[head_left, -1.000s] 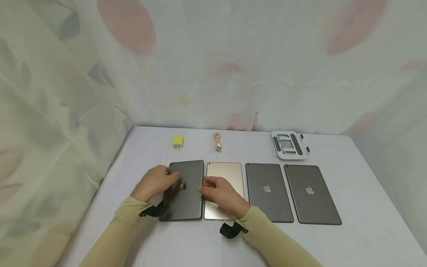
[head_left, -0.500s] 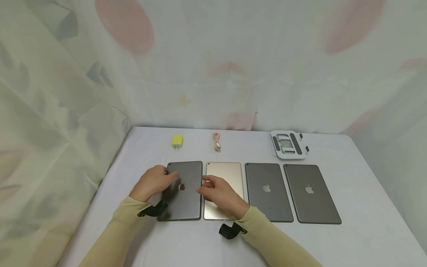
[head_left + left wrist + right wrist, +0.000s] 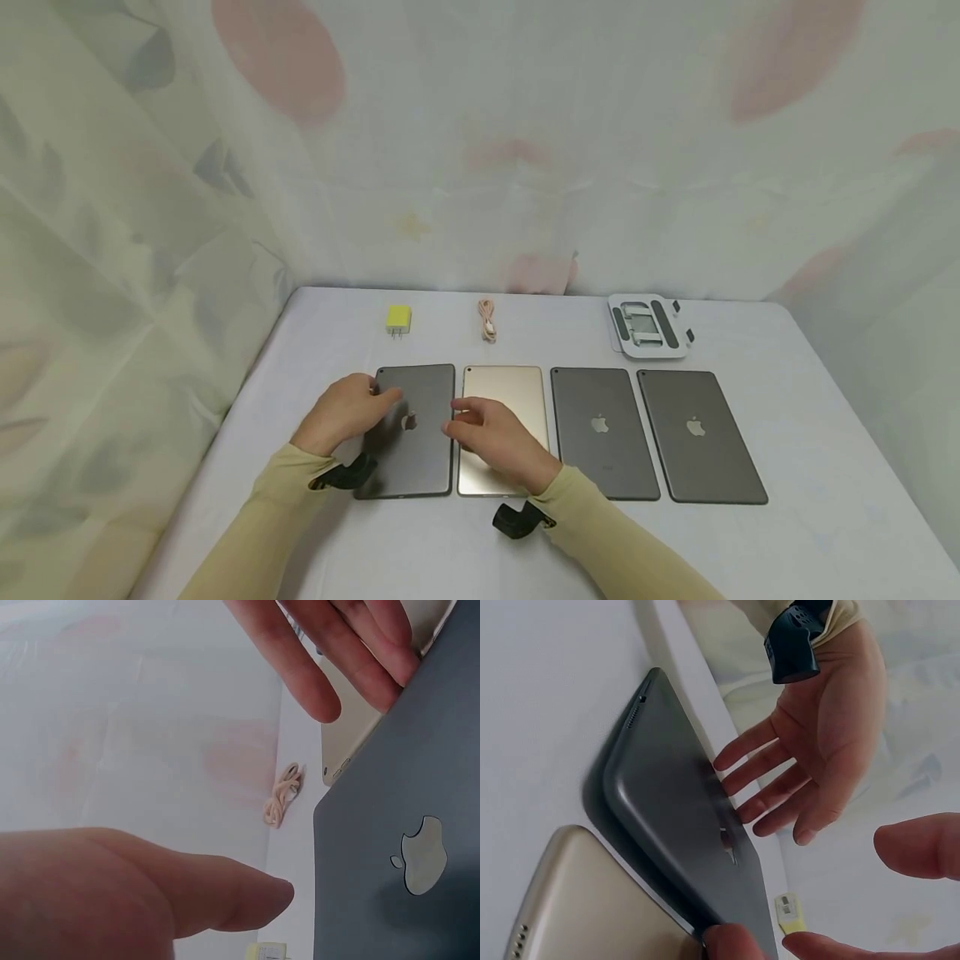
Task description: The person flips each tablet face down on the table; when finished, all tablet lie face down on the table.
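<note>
A dark grey tablet (image 3: pixel 420 467), back up with a silver apple logo, lies at the left end of a row. My left hand (image 3: pixel 347 412) is at its left edge, fingers fairly straight and thumb above the back; the fingertips are partly hidden in the head view. Loosely bent, my right hand (image 3: pixel 498 437) has its fingertips at the tablet's right edge, over the neighbouring gold tablet (image 3: pixel 510 379). Its thumb stands off the surface. The right wrist view shows a dark band under the grey tablet (image 3: pixel 667 795); I cannot tell whether it is shadow or another tablet.
Two more dark tablets, one beside the gold one (image 3: pixel 600 450) and one at the right end (image 3: pixel 697 467), complete the row. Behind stand a yellow charger plug (image 3: pixel 399 317), a coiled pink cable (image 3: pixel 487 319) and a folded white stand (image 3: pixel 649 327). Curtains enclose the white table (image 3: pixel 795 400).
The left-end dark tablet has shifted very slightly left, and its far right corner appears a little lower. Both hands have stayed almost in place at its edges.
</note>
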Motion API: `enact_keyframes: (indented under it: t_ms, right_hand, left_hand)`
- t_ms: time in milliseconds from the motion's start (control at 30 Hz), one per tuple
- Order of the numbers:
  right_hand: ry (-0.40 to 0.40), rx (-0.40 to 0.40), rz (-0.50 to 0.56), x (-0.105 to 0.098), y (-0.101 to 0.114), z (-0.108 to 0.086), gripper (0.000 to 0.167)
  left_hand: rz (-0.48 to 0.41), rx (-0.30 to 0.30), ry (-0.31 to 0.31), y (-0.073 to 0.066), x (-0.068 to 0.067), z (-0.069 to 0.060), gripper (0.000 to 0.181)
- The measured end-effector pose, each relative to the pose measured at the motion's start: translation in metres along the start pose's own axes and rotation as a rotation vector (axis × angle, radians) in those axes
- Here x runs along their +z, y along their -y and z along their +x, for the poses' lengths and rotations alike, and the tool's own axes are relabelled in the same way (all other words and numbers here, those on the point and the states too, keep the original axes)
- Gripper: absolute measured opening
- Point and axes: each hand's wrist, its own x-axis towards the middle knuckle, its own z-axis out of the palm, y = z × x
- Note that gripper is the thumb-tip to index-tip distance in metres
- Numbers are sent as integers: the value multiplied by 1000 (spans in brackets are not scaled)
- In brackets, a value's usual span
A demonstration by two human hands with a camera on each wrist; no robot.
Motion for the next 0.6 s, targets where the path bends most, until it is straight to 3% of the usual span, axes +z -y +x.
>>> enact_keyframes:
  t_ms: [133, 267, 367, 467, 600]
  right_hand:
    - [12, -16, -52, -4, -1, -2, 61]
    - [-5, -72, -189, -14, 1, 2, 57]
    - [-44, -114, -287, -27, 1, 1, 55]
    - [-93, -136, -323, -47, -1, -5, 53]
    - [-171, -126, -418, -82, -6, -20, 61]
  left_hand:
    - [2, 7, -6, 1, 3, 0, 45]
    - [6, 18, -26, 3, 2, 2, 43]
    - [12, 23, -53, 8, 3, 0, 53]
    - [-15, 62, -150, 19, 9, -2, 66]
    - [-60, 199, -367, 40, 20, -8, 65]
